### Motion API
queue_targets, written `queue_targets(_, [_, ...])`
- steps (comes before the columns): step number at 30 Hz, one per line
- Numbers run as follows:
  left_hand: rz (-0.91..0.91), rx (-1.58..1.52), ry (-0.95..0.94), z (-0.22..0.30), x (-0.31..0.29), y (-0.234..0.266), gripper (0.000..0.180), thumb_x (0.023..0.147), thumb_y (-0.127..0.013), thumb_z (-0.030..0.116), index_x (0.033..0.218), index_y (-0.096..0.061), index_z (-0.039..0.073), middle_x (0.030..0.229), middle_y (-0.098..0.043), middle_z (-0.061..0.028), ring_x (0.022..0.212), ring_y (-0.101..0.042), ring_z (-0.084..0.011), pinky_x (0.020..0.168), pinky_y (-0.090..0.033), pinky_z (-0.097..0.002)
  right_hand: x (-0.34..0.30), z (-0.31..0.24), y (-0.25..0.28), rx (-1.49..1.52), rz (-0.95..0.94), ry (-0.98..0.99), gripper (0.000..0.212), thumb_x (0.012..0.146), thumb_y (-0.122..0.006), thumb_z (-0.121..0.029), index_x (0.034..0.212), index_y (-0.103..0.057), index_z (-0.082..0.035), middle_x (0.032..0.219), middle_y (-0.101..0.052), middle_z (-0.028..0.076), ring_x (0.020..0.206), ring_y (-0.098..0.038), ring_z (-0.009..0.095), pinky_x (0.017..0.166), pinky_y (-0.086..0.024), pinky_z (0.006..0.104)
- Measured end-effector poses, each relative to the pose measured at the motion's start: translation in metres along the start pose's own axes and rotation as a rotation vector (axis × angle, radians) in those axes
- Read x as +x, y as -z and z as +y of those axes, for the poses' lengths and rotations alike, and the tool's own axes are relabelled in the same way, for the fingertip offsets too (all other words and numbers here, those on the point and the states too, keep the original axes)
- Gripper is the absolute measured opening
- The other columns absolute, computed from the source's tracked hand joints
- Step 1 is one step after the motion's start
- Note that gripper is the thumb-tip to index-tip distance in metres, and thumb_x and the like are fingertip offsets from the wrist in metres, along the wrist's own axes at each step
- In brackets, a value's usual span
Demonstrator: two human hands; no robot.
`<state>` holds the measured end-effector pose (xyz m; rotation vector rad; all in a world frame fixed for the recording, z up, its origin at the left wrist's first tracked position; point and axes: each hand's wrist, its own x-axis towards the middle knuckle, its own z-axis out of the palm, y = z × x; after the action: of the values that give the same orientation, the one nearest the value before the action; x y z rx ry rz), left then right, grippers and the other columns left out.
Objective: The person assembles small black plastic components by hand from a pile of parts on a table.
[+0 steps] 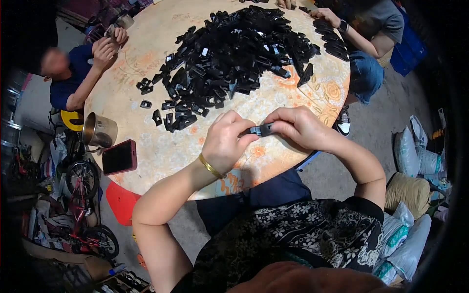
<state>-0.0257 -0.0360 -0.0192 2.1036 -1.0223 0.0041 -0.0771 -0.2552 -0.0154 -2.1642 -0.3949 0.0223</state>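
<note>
Between my two hands is a small black plastic part (258,130), held level above the near side of the table. My left hand (225,139), with a gold bracelet at the wrist, pinches its left end between thumb and fingers. The right end sits in the pinch of my right hand (296,126). My fingers cover both ends, so only the middle shows. Just beyond my hands lies a large heap of similar black plastic parts (234,49), with several loose ones (171,119) scattered at its near left edge.
The round table (151,161) has a flowered cover. At its left edge are a metal cup (100,130) and a phone (119,157) in a red case. One person's hands (108,49) work at the left; another person's hand (326,17) is near a row of black parts (331,39).
</note>
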Motion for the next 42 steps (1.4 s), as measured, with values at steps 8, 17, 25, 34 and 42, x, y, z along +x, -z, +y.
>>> queue_targets(8, [-0.041,-0.041,0.095,-0.001,0.003,0.006,0.021,0.069,-0.078,0.005,0.087,-0.069,-0.002,0.077,-0.059,-0.0098,0.065,-0.059,-0.0181,0.058,-0.047,-0.0284,-0.007,-0.001,0.013,-0.394,0.113,0.210,0.026,0.074,-0.074,-0.016,0.097,-0.069,-0.005,0.084,-0.058,0.009,0.084,-0.058,0.027,0.069,-0.048,0.0375])
queue_targets(17, [0.032,-0.006,-0.028,0.000,0.005,0.000,0.020,0.068,-0.079,0.009,0.079,-0.066,-0.002,0.073,-0.058,-0.0109,0.065,-0.057,-0.0226,0.058,-0.045,-0.0320,0.011,0.002,-0.002,-0.410,0.082,0.450,0.031,0.069,-0.075,-0.013,0.095,-0.065,0.000,0.081,-0.054,0.010,0.077,-0.055,0.027,0.066,-0.047,0.0366])
queue_targets(25, [-0.047,0.185,0.018,-0.017,0.074,0.055,0.019,0.078,-0.071,0.019,0.089,-0.070,0.002,0.086,-0.065,-0.0113,0.076,-0.061,-0.0277,0.072,-0.050,-0.0336,0.042,0.005,0.012,-0.423,0.149,0.351,0.031,0.080,-0.071,-0.025,0.101,-0.067,-0.004,0.093,-0.059,0.013,0.089,-0.060,0.030,0.073,-0.049,0.0344])
queue_targets(34, [0.003,0.763,-0.053,-0.054,0.123,0.042,0.026,0.073,-0.072,0.017,0.098,-0.071,0.010,0.104,-0.063,-0.0092,0.103,-0.054,-0.0303,0.087,-0.048,-0.0412,0.079,0.031,-0.013,-0.766,0.336,0.429,0.014,0.074,-0.060,-0.010,0.086,-0.063,-0.004,0.083,-0.057,0.009,0.083,-0.058,0.025,0.069,-0.050,0.0347])
queue_targets(42, [0.488,-0.153,0.177,-0.044,0.064,0.060,0.020,0.085,-0.068,0.008,0.103,-0.066,0.000,0.079,-0.066,-0.0059,0.070,-0.061,-0.0099,0.064,-0.049,-0.0239,0.055,0.022,0.011,-0.046,0.238,0.266,0.015,0.076,-0.062,-0.002,0.090,-0.062,0.000,0.093,-0.061,0.011,0.085,-0.061,0.030,0.074,-0.051,0.0372])
